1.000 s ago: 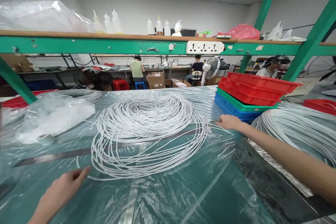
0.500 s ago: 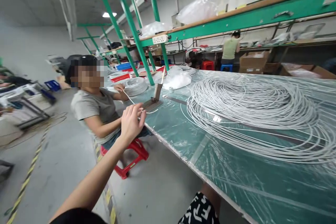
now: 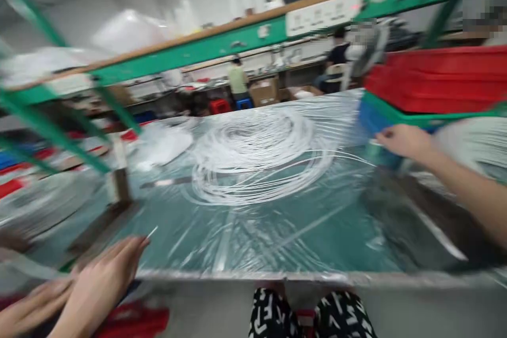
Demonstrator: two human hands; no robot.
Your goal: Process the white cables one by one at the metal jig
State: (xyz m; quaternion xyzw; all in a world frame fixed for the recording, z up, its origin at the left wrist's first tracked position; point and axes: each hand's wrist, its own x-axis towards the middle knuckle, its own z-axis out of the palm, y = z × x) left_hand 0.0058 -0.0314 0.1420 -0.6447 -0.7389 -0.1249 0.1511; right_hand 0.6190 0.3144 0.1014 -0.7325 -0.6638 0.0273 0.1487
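A big loose coil of white wire lies on the green, plastic-covered table. My left hand is low at the table's near left edge. Its fingers are pressed together, and a short white wire tip sticks out past them. My right hand reaches out on the right beside the blue tray, fingers closed where thin strands run over from the coil. The whole view is smeared by motion.
Red, green and blue trays are stacked at the right. A metal cutter stand sits at the left edge, and a clear bag lies behind it. Another blurred hand shows at bottom left. People sit at far benches under a green shelf.
The view has swung back from the seated co-worker on the left to the table. My left hand has dropped to the near table edge. My right hand is back in view by the trays.
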